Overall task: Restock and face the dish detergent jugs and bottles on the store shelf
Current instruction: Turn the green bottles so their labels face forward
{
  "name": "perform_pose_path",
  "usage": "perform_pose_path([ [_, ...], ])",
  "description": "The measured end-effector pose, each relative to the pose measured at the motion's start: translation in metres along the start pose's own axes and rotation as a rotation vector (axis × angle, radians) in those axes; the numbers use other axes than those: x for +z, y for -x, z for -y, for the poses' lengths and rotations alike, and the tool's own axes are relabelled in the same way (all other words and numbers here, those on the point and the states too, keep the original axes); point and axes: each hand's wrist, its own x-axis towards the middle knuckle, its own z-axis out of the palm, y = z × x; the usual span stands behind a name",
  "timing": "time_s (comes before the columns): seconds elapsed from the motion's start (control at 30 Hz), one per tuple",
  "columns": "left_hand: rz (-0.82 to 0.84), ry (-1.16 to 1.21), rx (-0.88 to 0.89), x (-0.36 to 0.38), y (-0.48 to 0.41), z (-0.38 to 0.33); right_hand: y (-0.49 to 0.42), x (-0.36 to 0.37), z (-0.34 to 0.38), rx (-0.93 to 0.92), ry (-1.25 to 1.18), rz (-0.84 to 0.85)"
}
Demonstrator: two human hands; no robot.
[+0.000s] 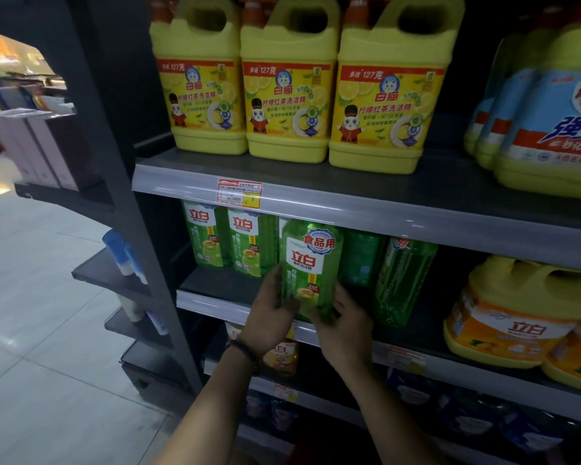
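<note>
A green dish detergent bottle (311,263) with a white label stands at the front edge of the middle shelf (215,302), label facing me. My left hand (270,313) grips its lower left side and my right hand (342,325) grips its lower right side. Two more green bottles (228,239) stand further back to the left. Another green bottle (405,280) stands to the right with its label turned away. Three yellow jugs (287,85) line the upper shelf (366,203).
Yellow jugs with blue labels (550,129) stand at the upper right, and orange-labelled jugs (517,317) at the middle right. A small orange bottle (282,357) sits on the shelf below. Dark packs (467,414) fill the bottom shelf. The grey upright post (121,162) and tiled aisle lie left.
</note>
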Motion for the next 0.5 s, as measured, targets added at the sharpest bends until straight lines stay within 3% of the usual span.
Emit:
perform_pose_path([
  [0.27,-0.175,0.023,-0.035,-0.039,0.008,0.016,-0.010,0.034,0.033,-0.048,0.025,0.359],
  [0.5,-0.277,-0.020,-0.074,-0.092,-0.013,0.038,-0.022,0.088,0.067,-0.060,0.088,0.495],
])
